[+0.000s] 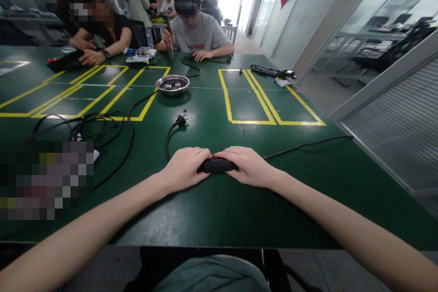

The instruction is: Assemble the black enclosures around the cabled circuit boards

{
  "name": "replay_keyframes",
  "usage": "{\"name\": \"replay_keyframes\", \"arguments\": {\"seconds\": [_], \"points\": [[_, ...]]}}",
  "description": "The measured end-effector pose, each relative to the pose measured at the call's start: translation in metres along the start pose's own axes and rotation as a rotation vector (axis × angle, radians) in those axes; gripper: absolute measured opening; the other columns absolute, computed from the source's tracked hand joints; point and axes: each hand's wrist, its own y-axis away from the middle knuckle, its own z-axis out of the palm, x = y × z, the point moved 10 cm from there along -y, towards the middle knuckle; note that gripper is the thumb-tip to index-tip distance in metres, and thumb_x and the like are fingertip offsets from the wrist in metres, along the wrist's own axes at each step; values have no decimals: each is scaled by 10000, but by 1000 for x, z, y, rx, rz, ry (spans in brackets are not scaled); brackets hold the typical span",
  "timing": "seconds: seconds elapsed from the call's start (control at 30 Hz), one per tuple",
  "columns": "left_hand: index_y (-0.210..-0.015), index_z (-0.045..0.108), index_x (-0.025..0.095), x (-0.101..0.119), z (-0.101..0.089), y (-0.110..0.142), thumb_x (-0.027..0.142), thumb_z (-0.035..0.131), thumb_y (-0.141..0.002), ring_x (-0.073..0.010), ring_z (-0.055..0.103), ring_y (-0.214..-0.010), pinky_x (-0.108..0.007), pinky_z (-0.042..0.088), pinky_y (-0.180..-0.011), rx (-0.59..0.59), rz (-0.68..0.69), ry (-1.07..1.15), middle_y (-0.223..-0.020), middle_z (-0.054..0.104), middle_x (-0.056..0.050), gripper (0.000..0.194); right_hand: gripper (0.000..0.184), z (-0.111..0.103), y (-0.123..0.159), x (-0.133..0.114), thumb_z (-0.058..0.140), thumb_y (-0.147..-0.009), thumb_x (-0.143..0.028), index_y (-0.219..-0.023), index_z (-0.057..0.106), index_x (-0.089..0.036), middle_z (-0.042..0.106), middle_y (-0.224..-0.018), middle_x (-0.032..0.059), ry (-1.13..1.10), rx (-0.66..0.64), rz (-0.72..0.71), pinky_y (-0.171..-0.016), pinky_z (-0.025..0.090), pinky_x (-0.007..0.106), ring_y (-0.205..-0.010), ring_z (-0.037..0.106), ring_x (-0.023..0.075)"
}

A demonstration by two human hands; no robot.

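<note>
A small black power adapter (218, 165) rests low over the green table (226, 219) in front of me. My left hand (186, 167) grips its left end, thumb below and fingers on top. On its right end my right hand (247, 165) has the same kind of hold. A black cable with a power plug (180, 121) curves up from beside my left hand. Another black cable (308, 145) runs off to the right from behind my right hand. The adapter's two ends are hidden under my fingers.
Beyond the plug stands a metal bowl (172, 85) with small metal parts. Coiled black cables (92, 127) lie left, near a blurred-out object (48, 182). Yellow tape (253, 122) marks the table. A black tool-like object (267, 71) lies far right. Two people sit across the table.
</note>
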Motion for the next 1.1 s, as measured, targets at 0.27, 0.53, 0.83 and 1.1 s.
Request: {"name": "replay_keyframes", "arguments": {"seconds": [0.27, 0.53, 0.83, 1.1], "points": [[-980, 613, 192, 11, -3, 1, 354, 567, -996, -220, 675, -781, -337, 442, -718, 16, 108, -57, -847, 712, -41, 169, 307, 0, -1, -4, 600, -984, -246, -1266, 649, -136, 764, -1081, 141, 37, -14, -9, -857, 560, 401, -966, 722, 265], [-967, 635, 171, 18, -5, 1, 403, 531, -1045, -215, 668, -772, -344, 414, -704, 27, 183, -92, -851, 719, -52, 266, 278, -4, -1, -9, 594, -1020, -323, -1205, 671, -131, 772, -996, 115, 71, 9, -35, -788, 512, 358, -878, 720, 240], [-1043, 660, 163, 17, -7, 4, 453, 544, -1038, -225, 681, -792, -339, 427, -719, 42, 168, -66, -865, 729, -62, 312, 435, -12, 1, -18, 467, -1081, -507, -1055, 705, -144, 710, -764, 70, 293, 80, -105, -658, 420, 313, -699, 647, 201], [-1211, 648, 148, 19, -7, 4, 485, 451, -1087, -241, 710, -855, -351, 461, -761, 53, 184, -69, -953, 753, -100, 409, 356, -11, 1, -17, 548, -1054, -467, -1084, 700, -146, 728, -818, 79, 279, 75, -128, -670, 450, 323, -739, 676, 220]]}}
